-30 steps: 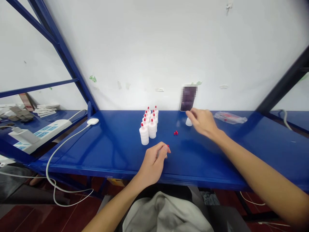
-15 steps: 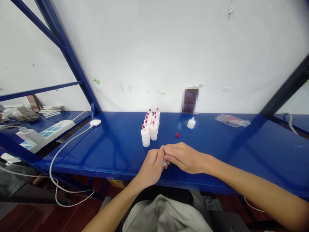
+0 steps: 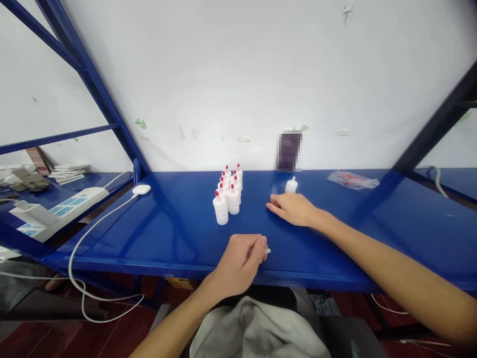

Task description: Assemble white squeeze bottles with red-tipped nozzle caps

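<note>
My left hand [image 3: 242,261] is closed around a small white squeeze bottle near the table's front edge. Only the bottle's nozzle tip [image 3: 267,251] pokes out past the thumb; the body is hidden in the palm. Further back on the right, my right hand [image 3: 294,208] reaches palm down to the tabletop, its fingers curled around a small red cap [image 3: 275,203] that shows between thumb and forefinger. Other caps there are covered by the hand. Just behind it stands a white bottle [image 3: 291,186] with a bare nozzle. Several white bottles with red caps [image 3: 222,209] stand in two rows left of centre.
A clear plastic bag [image 3: 352,180] with red bits lies at the back right of the blue table [image 3: 179,223]. A dark blurred-out panel [image 3: 288,151] leans on the wall. At left are a white cable with its oval end [image 3: 141,190] and a power strip [image 3: 70,206].
My right hand has left the left hand and moved forward to the red caps. The left hand keeps the bottle, its nozzle now pointing right. The view has shifted slightly.
</note>
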A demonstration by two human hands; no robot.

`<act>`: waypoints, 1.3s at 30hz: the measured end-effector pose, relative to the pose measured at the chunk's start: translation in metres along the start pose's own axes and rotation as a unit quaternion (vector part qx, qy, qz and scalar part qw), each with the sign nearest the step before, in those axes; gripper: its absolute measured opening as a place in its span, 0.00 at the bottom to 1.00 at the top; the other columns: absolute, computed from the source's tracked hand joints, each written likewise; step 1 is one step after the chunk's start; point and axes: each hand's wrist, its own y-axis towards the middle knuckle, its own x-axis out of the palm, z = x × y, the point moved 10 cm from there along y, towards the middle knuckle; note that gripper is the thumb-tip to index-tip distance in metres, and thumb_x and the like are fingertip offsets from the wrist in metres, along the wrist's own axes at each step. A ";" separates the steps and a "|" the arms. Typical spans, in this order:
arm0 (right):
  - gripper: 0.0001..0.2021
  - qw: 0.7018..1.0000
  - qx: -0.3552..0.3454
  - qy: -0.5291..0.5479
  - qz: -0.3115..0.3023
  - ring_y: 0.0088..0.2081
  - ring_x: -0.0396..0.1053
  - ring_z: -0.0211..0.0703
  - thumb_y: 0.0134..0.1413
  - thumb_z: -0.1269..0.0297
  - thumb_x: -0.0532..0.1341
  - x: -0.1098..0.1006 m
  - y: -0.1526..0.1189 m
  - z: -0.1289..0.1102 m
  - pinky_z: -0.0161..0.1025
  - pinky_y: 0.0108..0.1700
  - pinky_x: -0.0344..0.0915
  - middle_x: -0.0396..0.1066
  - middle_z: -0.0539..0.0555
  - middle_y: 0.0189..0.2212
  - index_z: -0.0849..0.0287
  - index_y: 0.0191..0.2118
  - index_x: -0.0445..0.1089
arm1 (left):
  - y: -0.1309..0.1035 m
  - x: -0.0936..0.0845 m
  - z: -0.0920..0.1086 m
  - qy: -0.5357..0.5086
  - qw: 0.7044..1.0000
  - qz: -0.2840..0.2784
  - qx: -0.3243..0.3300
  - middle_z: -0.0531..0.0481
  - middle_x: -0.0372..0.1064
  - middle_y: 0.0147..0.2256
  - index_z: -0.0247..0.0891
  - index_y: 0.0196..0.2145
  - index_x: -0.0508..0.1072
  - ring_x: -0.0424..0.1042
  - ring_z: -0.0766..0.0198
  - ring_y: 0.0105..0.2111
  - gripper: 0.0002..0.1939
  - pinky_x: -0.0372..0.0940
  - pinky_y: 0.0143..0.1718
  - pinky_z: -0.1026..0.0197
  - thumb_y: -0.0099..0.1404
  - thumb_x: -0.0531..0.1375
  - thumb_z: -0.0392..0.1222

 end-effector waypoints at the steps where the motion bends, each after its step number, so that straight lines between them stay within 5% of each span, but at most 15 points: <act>1: 0.19 1.000 0.004 -0.013 -0.011 0.28 0.68 0.45 0.68 0.52 0.47 0.004 0.001 0.002 0.38 0.28 0.47 0.72 0.56 0.28 0.57 0.30 0.64 | 0.001 -0.001 -0.002 -0.007 1.000 0.001 -0.008 0.54 0.59 0.22 0.36 0.23 0.62 0.58 0.69 0.24 0.25 0.53 0.29 0.63 0.75 0.45 0.49; 8: 0.21 1.000 0.005 -0.012 -0.020 0.31 0.71 0.46 0.68 0.48 0.48 0.012 0.003 0.002 0.37 0.28 0.51 0.74 0.56 0.30 0.57 0.32 0.66 | 0.002 0.000 -0.008 -0.016 0.999 -0.001 -0.035 0.53 0.60 0.23 0.36 0.23 0.63 0.59 0.68 0.25 0.24 0.54 0.29 0.63 0.74 0.46 0.51; 12: 0.21 1.000 0.005 0.003 0.011 0.28 0.68 0.44 0.68 0.48 0.48 -0.004 0.000 0.001 0.38 0.28 0.50 0.72 0.55 0.26 0.57 0.31 0.65 | 0.003 -0.002 -0.013 -0.050 0.997 0.009 -0.056 0.53 0.61 0.23 0.36 0.24 0.63 0.58 0.69 0.24 0.25 0.54 0.28 0.64 0.74 0.47 0.53; 15: 0.20 0.990 -0.089 0.086 0.068 0.25 0.64 0.41 0.70 0.51 0.46 -0.027 -0.013 -0.029 0.37 0.29 0.53 0.68 0.51 0.23 0.57 0.30 0.62 | 0.006 -0.007 -0.020 -0.114 0.990 0.037 -0.075 0.55 0.61 0.23 0.37 0.31 0.66 0.58 0.70 0.22 0.21 0.55 0.25 0.66 0.74 0.47 0.55; 19: 0.16 0.932 -0.295 0.201 0.063 0.25 0.63 0.38 0.68 0.53 0.50 -0.034 -0.045 -0.100 0.35 0.29 0.56 0.69 0.51 0.25 0.57 0.32 0.61 | 0.007 -0.016 -0.028 -0.198 0.973 0.085 -0.085 0.59 0.59 0.22 0.40 0.42 0.64 0.58 0.71 0.19 0.18 0.55 0.21 0.68 0.73 0.47 0.56; 23: 0.14 0.905 -0.340 0.245 0.077 0.26 0.66 0.37 0.69 0.63 0.48 -0.029 -0.057 -0.124 0.35 0.30 0.58 0.72 0.52 0.27 0.57 0.31 0.62 | 0.007 -0.017 -0.028 -0.229 0.967 0.087 -0.075 0.60 0.59 0.21 0.40 0.47 0.63 0.59 0.70 0.19 0.19 0.56 0.21 0.68 0.73 0.47 0.57; 25: 0.16 0.904 -0.291 0.272 0.158 0.23 0.62 0.36 0.69 0.61 0.48 -0.044 -0.051 -0.102 0.34 0.28 0.57 0.67 0.49 0.23 0.57 0.28 0.61 | 0.007 -0.016 -0.027 -0.226 0.968 0.079 -0.078 0.58 0.63 0.21 0.40 0.48 0.63 0.59 0.71 0.18 0.20 0.56 0.21 0.68 0.74 0.46 0.57; 29: 0.17 0.874 -0.078 0.251 0.410 0.21 0.56 0.37 0.65 0.56 0.53 -0.096 -0.049 -0.002 0.36 0.26 0.53 0.59 0.47 0.18 0.56 0.25 0.61 | 0.007 -0.009 -0.026 -0.201 0.975 0.038 -0.086 0.56 0.64 0.22 0.36 0.39 0.68 0.58 0.72 0.19 0.22 0.55 0.22 0.67 0.74 0.46 0.56; 31: 0.17 0.866 0.033 0.205 0.455 0.22 0.57 0.39 0.63 0.54 0.54 -0.107 -0.048 0.043 0.37 0.28 0.53 0.58 0.47 0.18 0.55 0.25 0.60 | 0.008 -0.006 -0.026 -0.188 0.978 0.020 -0.090 0.55 0.63 0.22 0.35 0.34 0.69 0.59 0.72 0.20 0.23 0.55 0.24 0.67 0.74 0.46 0.56; 33: 0.16 0.885 0.126 0.146 0.424 0.24 0.60 0.41 0.62 0.54 0.53 -0.103 -0.037 0.077 0.38 0.29 0.54 0.62 0.50 0.19 0.55 0.25 0.61 | 0.008 -0.005 -0.025 -0.174 0.980 0.010 -0.091 0.55 0.63 0.22 0.34 0.32 0.70 0.59 0.72 0.21 0.24 0.56 0.25 0.67 0.74 0.47 0.55; 36: 0.16 0.941 0.214 0.051 0.258 0.29 0.67 0.47 0.61 0.54 0.52 -0.067 -0.008 0.106 0.39 0.30 0.53 0.70 0.56 0.25 0.57 0.26 0.65 | 0.008 -0.006 -0.023 -0.162 0.983 0.005 -0.089 0.55 0.63 0.22 0.35 0.32 0.70 0.60 0.71 0.22 0.23 0.56 0.26 0.67 0.74 0.47 0.54; 39: 0.16 0.958 0.261 0.022 0.120 0.34 0.71 0.52 0.61 0.55 0.50 -0.026 0.008 0.120 0.39 0.31 0.55 0.74 0.61 0.32 0.58 0.33 0.70 | 0.008 -0.006 -0.022 -0.149 0.985 0.002 -0.090 0.55 0.62 0.22 0.35 0.32 0.70 0.59 0.71 0.22 0.22 0.56 0.27 0.66 0.74 0.48 0.54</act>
